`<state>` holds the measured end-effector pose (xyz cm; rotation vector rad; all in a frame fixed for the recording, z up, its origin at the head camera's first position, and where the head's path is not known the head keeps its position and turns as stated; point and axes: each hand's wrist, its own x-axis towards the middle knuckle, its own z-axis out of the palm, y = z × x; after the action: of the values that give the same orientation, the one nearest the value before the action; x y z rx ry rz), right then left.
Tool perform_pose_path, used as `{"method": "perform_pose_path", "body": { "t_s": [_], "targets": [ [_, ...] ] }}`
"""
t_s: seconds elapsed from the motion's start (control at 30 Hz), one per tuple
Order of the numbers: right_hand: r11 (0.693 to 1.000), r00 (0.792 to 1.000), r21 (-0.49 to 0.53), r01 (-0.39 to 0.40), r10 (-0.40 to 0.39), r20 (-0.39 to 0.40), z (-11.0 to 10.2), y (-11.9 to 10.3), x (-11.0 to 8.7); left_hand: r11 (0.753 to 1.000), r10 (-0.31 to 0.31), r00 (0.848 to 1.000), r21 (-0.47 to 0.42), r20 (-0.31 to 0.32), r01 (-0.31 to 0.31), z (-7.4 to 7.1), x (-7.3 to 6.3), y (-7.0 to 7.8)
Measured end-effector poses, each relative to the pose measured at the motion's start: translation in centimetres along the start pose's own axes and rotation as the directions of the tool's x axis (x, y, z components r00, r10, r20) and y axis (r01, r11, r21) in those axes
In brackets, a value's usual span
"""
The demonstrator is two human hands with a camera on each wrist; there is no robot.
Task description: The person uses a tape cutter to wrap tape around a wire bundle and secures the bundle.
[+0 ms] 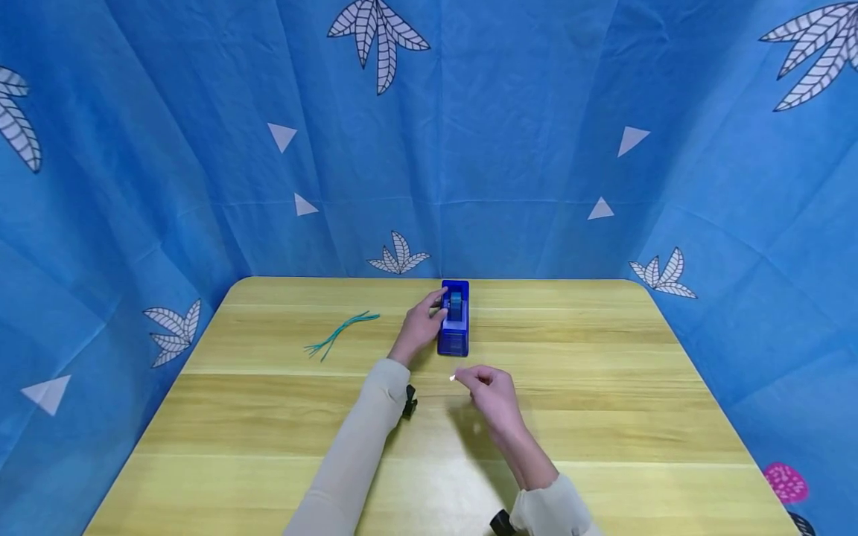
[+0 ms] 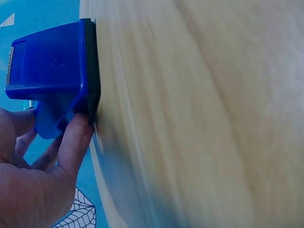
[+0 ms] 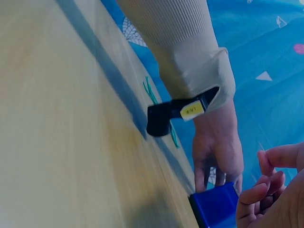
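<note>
A blue tape dispenser with a roll of tape in it stands on the table near its far edge. My left hand grips it from the left side. In the left wrist view the fingers and thumb of that hand are around the narrower part of the dispenser, below its toothed cutter. Nearer to me, my right hand pinches a small piece of clear tape between thumb and forefinger, in front of the dispenser. The other fingers of the right hand are curled.
A bunch of thin green twist ties lies on the wooden table, left of the dispenser. Behind the table hangs a blue curtain with leaf and triangle prints. A black wrist mount juts from the left sleeve.
</note>
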<state>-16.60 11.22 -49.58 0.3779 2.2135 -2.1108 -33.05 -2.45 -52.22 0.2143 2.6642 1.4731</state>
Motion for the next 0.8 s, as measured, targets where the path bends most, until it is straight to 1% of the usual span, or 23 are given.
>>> {"method": "perform_pose_path", "body": {
  "t_s": [0.17,0.37,0.47,0.6,0.8],
  "targets": [
    [1.0,0.999,0.019,0.006,-0.006,0.033,0.1,-0.1,-1.5,1.0,-0.003,1.0,0.005,0.003,0.003,-0.2,-0.2,0.1],
    [0.998,0.999,0.057,0.002,-0.004,0.032,-0.2,0.2,-2.4,1.0,0.008,1.0,0.023,0.0,-0.008,-0.3,-0.4,0.1],
    [0.998,0.999,0.064,-0.017,0.015,0.037,-0.4,0.2,-2.8,1.0,0.013,1.0,0.024,-0.002,-0.012,-0.4,-0.4,0.1],
    [0.995,0.997,0.092,-0.041,0.035,0.066,-0.4,0.2,-3.4,1.0,0.02,1.0,0.009,-0.002,-0.02,-0.5,-0.3,0.2],
    [0.99,0.993,0.117,-0.08,0.068,0.097,-0.3,0.5,-4.3,1.0,0.011,1.0,0.022,0.007,-0.012,-0.3,-0.3,0.2]
  ]
}}
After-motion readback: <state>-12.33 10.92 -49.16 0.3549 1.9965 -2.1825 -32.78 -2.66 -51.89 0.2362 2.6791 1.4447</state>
